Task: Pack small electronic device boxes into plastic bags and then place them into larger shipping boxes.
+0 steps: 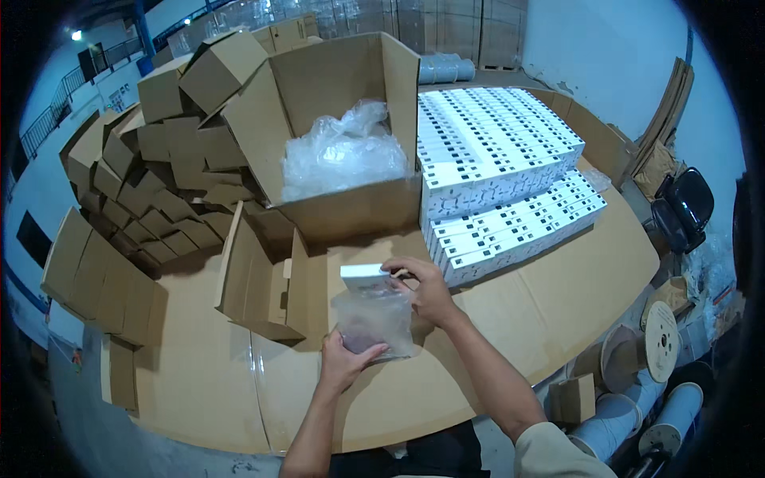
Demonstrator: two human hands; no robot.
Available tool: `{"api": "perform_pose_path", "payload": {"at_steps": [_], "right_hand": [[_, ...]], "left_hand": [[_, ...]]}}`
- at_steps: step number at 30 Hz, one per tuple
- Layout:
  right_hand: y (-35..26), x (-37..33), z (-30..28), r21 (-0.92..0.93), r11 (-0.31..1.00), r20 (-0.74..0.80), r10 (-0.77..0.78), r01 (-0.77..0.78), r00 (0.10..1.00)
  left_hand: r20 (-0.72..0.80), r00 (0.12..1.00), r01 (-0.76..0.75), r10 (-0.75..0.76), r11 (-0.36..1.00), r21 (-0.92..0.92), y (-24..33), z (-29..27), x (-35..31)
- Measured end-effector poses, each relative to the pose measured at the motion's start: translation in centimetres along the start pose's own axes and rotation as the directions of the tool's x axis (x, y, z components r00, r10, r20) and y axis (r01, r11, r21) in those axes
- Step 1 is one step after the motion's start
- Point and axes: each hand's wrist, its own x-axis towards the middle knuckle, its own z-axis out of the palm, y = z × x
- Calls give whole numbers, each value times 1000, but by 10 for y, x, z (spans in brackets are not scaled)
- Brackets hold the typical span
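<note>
My right hand grips the right end of a small white box, thumb and fingers closed round it. The lower part of that box sits in the mouth of a clear plastic bag. Low on the bag, my left hand pinches its lower left side between thumb and fingers. Just left of the bag stands an open brown carton with upright walls. Stacks of similar white boxes rise beyond my right hand, in two levels.
A large open carton holds crumpled clear plastic bags at the back. Many brown cartons are heaped at the far left, with folded ones nearer. Cable spools and a black chair stand on the floor at right.
</note>
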Motion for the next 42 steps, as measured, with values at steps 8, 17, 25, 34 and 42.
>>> {"api": "perform_pose_path", "payload": {"at_steps": [8, 17, 25, 34, 42], "right_hand": [[-2, 3, 3, 446, 893, -284, 75, 63, 956], [-23, 1, -13, 645, 762, -252, 143, 56, 957], [-18, -2, -16, 544, 839, -165, 115, -7, 980], [-14, -3, -24, 492, 871, -141, 62, 16, 988], [-7, -3, -25, 461, 886, -64, 88, -49, 994]], "left_hand": [[-8, 1000, -17, 17, 997, -80, 10, 1, 2], [-21, 999, -34, 34, 999, 0, 2, 0, 0], [-24, 998, -54, 53, 998, -29, 9, -1, 0], [-39, 998, -41, 42, 999, 30, 2, -4, 2], [-30, 997, -70, 70, 997, 14, 10, -3, 0]]}}
